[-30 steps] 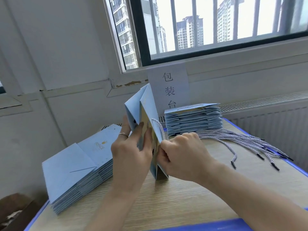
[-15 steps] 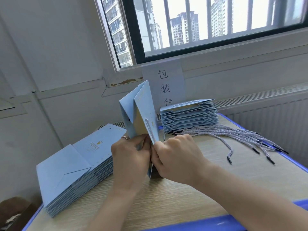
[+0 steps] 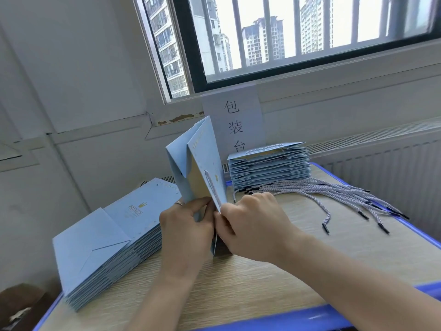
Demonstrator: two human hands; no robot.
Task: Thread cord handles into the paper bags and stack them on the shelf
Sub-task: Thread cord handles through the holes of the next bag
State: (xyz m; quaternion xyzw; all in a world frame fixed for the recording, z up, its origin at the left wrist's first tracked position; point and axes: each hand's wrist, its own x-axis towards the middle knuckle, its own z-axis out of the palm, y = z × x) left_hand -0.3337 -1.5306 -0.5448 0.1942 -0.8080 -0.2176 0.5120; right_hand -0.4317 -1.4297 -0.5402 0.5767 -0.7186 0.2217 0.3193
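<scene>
Head view: both hands pinch upright paper bag.

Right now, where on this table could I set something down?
On the table, bare wood shows along the near edge between the forearms, and at right between the loose cords and the right forearm. Crowded: flat bags at left, the held bag mid-table, the far bag stack at the back.

Pinches paper bag with curled fingers of left hand and right hand, held close together; extends both forearms forward.
</scene>
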